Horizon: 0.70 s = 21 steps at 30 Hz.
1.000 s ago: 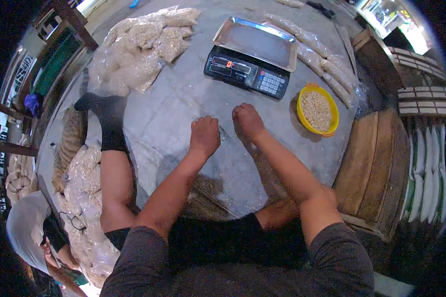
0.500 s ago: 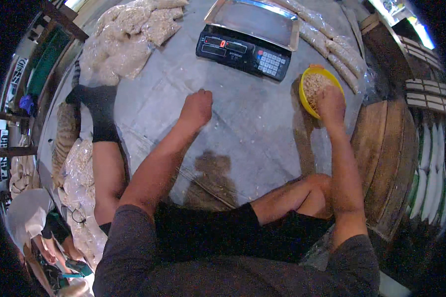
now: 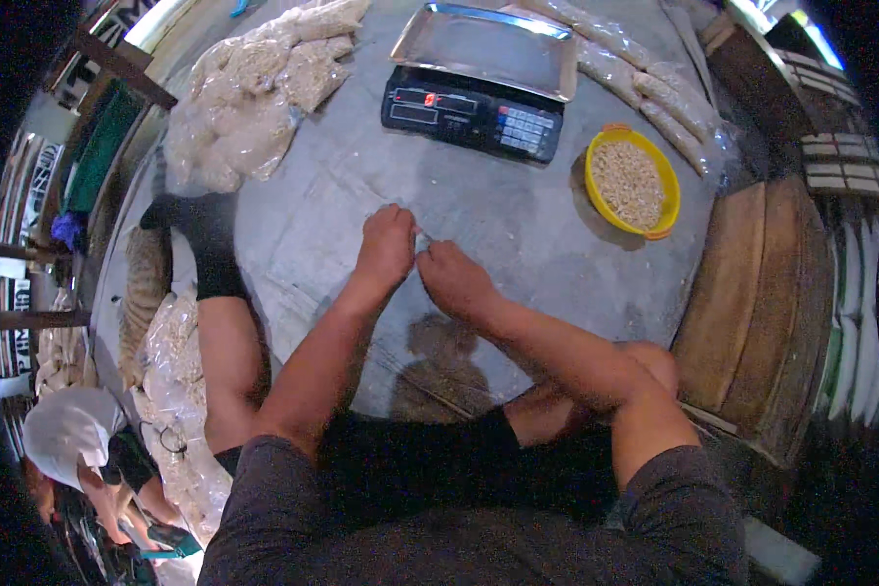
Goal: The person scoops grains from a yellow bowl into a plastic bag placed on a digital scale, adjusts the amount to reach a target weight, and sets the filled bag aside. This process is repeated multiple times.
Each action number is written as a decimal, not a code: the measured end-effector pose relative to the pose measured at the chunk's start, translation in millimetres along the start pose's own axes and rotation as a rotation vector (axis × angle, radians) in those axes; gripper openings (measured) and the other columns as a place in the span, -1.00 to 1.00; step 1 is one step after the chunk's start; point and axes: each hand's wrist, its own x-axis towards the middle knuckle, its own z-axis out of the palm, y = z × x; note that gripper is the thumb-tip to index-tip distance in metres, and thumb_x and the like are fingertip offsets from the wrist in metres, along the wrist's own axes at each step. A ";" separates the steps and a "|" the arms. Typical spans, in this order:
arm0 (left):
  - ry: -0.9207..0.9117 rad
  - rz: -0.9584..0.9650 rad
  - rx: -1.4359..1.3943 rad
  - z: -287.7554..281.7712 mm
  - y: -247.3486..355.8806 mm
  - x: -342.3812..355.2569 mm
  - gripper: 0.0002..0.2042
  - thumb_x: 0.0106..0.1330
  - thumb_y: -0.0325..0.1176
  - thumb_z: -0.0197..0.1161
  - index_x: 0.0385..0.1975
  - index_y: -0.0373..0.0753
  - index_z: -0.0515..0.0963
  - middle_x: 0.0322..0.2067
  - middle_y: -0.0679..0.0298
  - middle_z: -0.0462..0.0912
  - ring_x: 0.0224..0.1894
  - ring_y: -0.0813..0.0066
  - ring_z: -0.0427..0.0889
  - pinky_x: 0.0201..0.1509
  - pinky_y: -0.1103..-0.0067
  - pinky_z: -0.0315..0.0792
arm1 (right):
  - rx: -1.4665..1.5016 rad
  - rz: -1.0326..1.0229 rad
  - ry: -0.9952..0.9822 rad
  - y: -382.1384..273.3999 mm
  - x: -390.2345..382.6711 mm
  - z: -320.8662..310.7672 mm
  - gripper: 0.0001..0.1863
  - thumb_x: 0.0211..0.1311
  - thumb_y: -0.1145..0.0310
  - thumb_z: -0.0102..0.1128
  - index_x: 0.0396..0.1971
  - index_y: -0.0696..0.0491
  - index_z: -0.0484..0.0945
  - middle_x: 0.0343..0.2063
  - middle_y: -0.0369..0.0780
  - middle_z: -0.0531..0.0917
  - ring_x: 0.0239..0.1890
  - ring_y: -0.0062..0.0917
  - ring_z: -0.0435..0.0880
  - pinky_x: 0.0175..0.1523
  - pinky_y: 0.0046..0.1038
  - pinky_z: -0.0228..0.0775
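Note:
My left hand [image 3: 388, 244] and my right hand [image 3: 456, 280] are close together over the grey sheet, both closed with fingers pinched. A small, pale sliver shows between their fingertips, too small to name. Beyond them stands a black digital scale [image 3: 439, 114] with a shiny metal tray [image 3: 488, 44] and a lit red display. To the right is a yellow bowl [image 3: 670, 168] with orange handles, holding many small pale pieces [image 3: 627, 184]; neither hand touches it.
Clear bags of pale pieces [image 3: 239, 117] are heaped at the far left, with long filled bags [image 3: 654, 93] behind the bowl. A striped cat [image 3: 145, 283] lies left of my leg. Another person [image 3: 78, 439] bends at the lower left. Wooden boards [image 3: 742, 293] border the right.
My right hand has left the yellow bowl and come over beside my left hand. The left hand stays near the middle, slightly lower in view.

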 end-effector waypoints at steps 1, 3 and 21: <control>-0.001 -0.005 -0.013 5.2 1.9 3.7 -0.93 0.23 -0.43 0.22 -0.41 -0.29 0.54 -0.34 0.02 0.58 -0.19 -0.07 0.57 -0.07 0.14 0.45 | 0.001 -0.001 0.007 7.8 -1.5 -4.8 -0.89 0.20 0.49 0.02 -0.36 0.17 0.52 -0.22 0.01 0.58 -0.11 -0.07 0.59 0.00 -0.10 0.51; 0.105 0.080 -0.031 15.6 11.6 28.8 -0.94 0.25 -0.44 0.18 -0.37 -0.28 0.54 -0.33 0.02 0.58 -0.20 -0.08 0.57 -0.05 0.13 0.45 | 0.019 -0.012 -0.001 17.1 -3.9 -14.4 -0.91 0.19 0.52 0.02 -0.35 0.18 0.51 -0.25 0.04 0.58 -0.13 -0.05 0.59 -0.02 -0.07 0.48; 0.020 0.126 -0.093 18.2 39.6 99.6 -0.70 0.16 -0.47 0.29 -0.10 -0.25 0.47 -0.20 -0.01 0.61 -0.04 -0.11 0.61 0.02 0.16 0.52 | -0.123 0.185 -0.059 100.0 -23.3 -77.3 -0.80 0.25 0.38 0.09 -0.20 0.12 0.60 -0.16 0.05 0.62 0.00 0.04 0.59 0.09 -0.11 0.48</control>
